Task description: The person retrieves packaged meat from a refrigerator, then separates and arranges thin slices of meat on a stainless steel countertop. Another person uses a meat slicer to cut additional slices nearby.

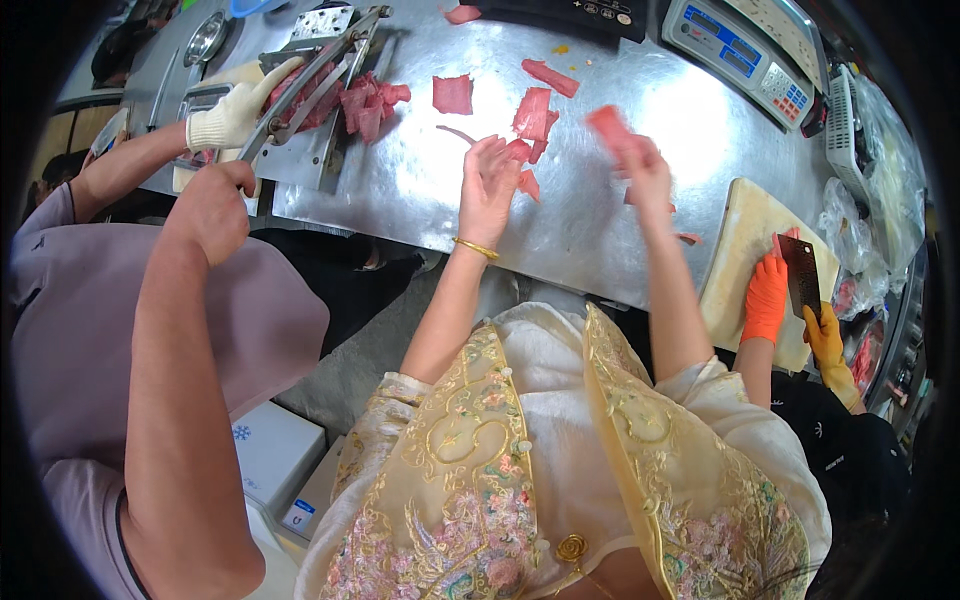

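Note:
My left hand (489, 184), with a gold bangle at the wrist, has curled fingers at a small pile of thin red meat slices (532, 112). A bit of meat shows by its fingertips; whether it is gripped is unclear. Blurred by motion, my right hand (646, 169) holds a meat slice (609, 127) above the steel table (390, 199). Part of another slice shows beneath that hand. Left of the pile lies a single square slice (453, 94), and behind it a rolled slice (550, 78).
At left, a co-worker's gloved hand (225, 116) steadies meat at a manual slicer (315, 105), with sliced meat (369, 105) beside it. At right, another person's gloved hands (766, 300) work with a cleaver (799, 270) over a cutting board (739, 247). A digital scale (739, 56) stands behind.

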`<state>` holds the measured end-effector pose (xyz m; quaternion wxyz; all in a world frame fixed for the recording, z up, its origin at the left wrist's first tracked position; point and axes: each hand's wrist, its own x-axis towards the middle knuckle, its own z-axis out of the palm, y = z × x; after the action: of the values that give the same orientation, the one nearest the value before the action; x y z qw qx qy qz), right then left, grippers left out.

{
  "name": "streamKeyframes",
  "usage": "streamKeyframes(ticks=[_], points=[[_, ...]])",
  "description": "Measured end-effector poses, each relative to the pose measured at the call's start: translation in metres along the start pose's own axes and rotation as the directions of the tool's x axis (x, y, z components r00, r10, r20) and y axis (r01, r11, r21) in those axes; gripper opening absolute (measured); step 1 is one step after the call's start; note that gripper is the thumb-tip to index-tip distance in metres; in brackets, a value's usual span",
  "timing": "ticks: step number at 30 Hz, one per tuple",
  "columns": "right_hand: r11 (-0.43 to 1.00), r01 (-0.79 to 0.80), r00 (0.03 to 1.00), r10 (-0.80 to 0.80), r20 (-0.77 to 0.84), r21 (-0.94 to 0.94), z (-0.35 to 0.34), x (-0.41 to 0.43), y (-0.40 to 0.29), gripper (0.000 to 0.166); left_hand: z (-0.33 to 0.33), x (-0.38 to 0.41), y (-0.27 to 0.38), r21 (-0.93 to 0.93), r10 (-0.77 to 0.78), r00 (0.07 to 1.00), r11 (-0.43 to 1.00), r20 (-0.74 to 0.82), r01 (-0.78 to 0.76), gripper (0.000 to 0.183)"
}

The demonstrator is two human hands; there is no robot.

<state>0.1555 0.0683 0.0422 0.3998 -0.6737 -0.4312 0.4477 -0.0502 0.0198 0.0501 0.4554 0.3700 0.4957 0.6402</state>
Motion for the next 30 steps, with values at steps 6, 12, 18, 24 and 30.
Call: streamKeyframes(ticks=[6,12,18,24,30], points=[[0.311,0.011,0.728,-0.654,-0.205,-0.95,-0.076,0.053,0.028,0.034,-0.029,0.025,-0.039,0.796,0.109,0.994,0.6,0.014,-0.077,0.037],[0.641,0.689,0.724,-0.616,0.31,-0.338,0.036,0.025,-0.014,0.032,-0.03,0.038,-0.043,0.906,-0.121,0.992,0.422,0.041,0.014,0.026],[0.888,0.459,0.715,-0.351,0.605,-0.027,0.074,0.011,-0.032,0.019,-0.023,0.026,-0.01,0.47,-0.354,0.933,0.836,0.071,0.282,0.014],[0.907,0.42,0.718,-0.304,0.626,-0.041,0.06,0.03,-0.039,0.021,-0.03,0.008,-0.019,0.037,-0.5,0.864,0.866,0.065,0.498,0.012],[0.118,0.939,0.323,-0.627,0.709,-0.323,0.064,0.085,-0.021,0.022,-0.047,-0.003,-0.001,-0.101,-0.591,0.804,0.805,-0.066,0.584,0.014]])
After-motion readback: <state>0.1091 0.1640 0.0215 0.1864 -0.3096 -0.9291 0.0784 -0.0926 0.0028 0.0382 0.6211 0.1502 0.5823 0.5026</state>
